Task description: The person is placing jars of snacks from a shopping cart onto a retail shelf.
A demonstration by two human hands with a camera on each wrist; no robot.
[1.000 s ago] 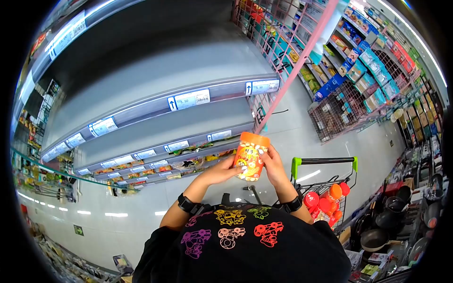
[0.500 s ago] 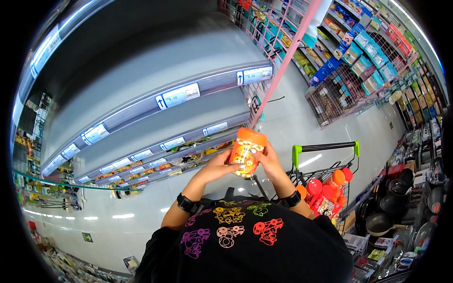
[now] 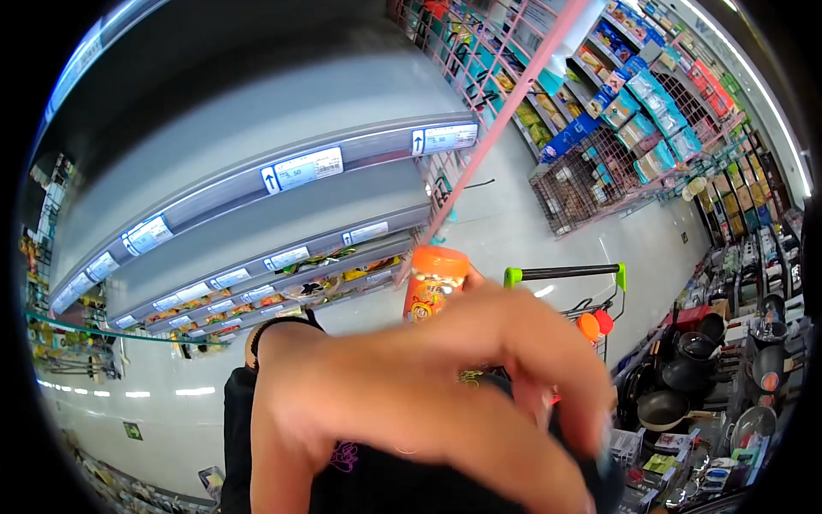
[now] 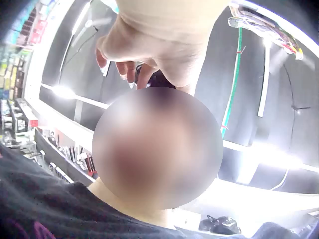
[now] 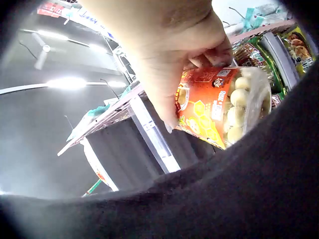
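Observation:
My left hand [image 3: 411, 377] is raised close in front of the head camera, blurred, with its fingers bent loosely and nothing between them. In the left wrist view, this hand [image 4: 154, 50] is up at the head, its fingertips beside a dark object there. My right hand [image 5: 174, 45] grips a clear plastic jar [image 5: 209, 99] of small round biscuits with a printed orange label. Seen from the head, the jar [image 3: 438, 283] stands nearly upright with its orange lid on top. The left hand covers its lower part and most of the right hand.
Shelves [image 3: 300, 167] with price tags stand at the left, packaged snacks on the lower ones. A shopping cart with a green-ended handle [image 3: 565, 273] is at the right, orange and red lids [image 3: 591, 325] showing inside. Pans [image 3: 664, 411] are displayed beyond it, and a pink mesh panel [image 3: 505, 128] ends the shelf.
My left hand has let go of the jar and risen toward the head, while the right hand keeps hold of it. The view has shifted slightly, moving shelves and cart leftward.

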